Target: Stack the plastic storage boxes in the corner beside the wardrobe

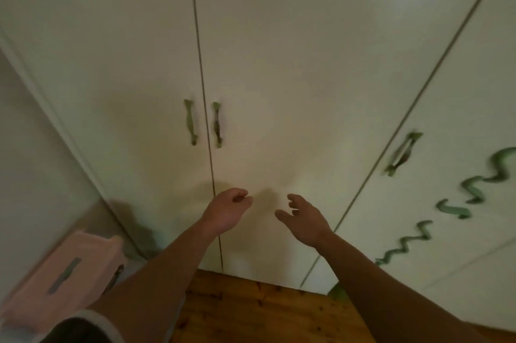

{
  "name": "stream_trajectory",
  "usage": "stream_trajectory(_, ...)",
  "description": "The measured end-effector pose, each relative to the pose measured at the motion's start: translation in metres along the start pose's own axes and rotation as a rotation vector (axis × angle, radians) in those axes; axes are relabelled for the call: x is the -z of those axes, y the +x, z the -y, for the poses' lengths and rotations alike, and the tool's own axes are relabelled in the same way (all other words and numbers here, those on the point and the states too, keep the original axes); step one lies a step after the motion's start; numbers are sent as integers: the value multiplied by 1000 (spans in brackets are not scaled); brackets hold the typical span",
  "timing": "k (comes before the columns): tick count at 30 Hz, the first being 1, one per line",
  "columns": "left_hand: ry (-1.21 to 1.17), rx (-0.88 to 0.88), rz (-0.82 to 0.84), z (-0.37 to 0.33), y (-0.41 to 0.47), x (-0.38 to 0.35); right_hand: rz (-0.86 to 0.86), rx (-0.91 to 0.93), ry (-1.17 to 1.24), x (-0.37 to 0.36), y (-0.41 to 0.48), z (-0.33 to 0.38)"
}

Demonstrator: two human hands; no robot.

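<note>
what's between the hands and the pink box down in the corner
Nothing visible. The pink box sits at lower left by the wardrobe. Both the left hand and the right hand are empty, raised before the wardrobe doors. Only the left forearm crosses the box's near corner in this view.

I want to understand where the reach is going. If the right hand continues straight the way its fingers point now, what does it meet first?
Most likely the wardrobe door right ahead. The right hand is open and empty, fingers aimed at the plain panel below the handles. Nothing shows between them, though the gap is hard to judge.
</note>
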State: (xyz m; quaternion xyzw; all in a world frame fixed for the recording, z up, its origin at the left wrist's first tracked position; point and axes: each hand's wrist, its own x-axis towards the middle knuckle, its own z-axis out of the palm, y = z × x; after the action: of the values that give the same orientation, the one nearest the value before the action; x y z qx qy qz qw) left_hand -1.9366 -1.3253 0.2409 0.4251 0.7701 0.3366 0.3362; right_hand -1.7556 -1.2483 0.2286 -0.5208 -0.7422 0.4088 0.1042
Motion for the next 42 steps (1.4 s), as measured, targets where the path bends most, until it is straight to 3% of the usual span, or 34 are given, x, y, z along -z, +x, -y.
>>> stream_trajectory(10, 89, -157, 181, -86, 4, -100, -193, -157, 86, 86, -44, -87)
stream_trajectory(29, 246, -338, 581, -263, -17, -378, -496, -406, 263, 272, -134, -309)
stream_trajectory(42, 354, -456, 826, -327, -49, -525, -709, -650, 430, 323, -209, -418)
